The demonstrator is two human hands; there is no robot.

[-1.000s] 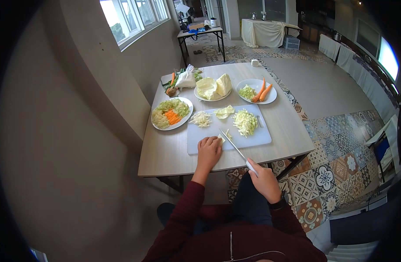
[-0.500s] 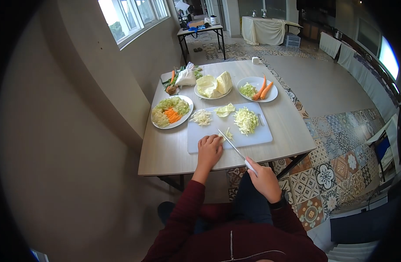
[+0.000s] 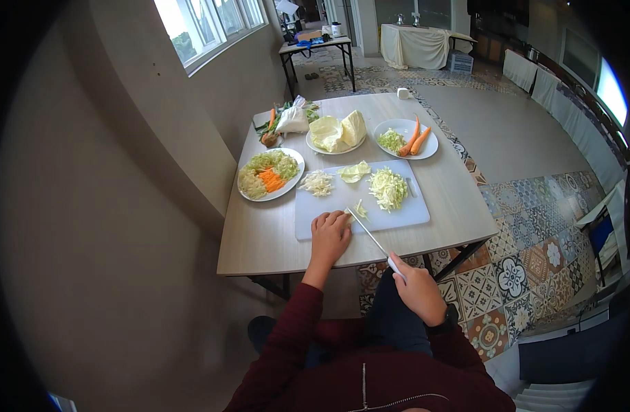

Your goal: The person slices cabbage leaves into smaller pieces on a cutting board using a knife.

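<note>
My right hand (image 3: 419, 292) is wrapped round the white handle of a knife (image 3: 372, 237), its blade slanting up and left over the white cutting board (image 3: 322, 223). My left hand (image 3: 330, 237) presses curled fingers on the board, close to the blade, over a piece of cabbage that they mostly hide. Thin cabbage strips (image 3: 360, 210) lie just past the blade. Farther up the board are a heap of shredded cabbage (image 3: 388, 189), a cabbage leaf (image 3: 354, 172) and a pile of paler shreds (image 3: 317, 183).
A plate of shredded vegetables (image 3: 242, 192) stands left of the board. Behind it are a plate with cabbage leaves (image 3: 337, 134) and a plate (image 3: 430, 150) with two carrots. A white bag (image 3: 293, 121) and more vegetables sit at the back left, beside the wall.
The knife's tip has dropped slightly and my right hand has moved a little down and right. My left hand stays in place on the board.
</note>
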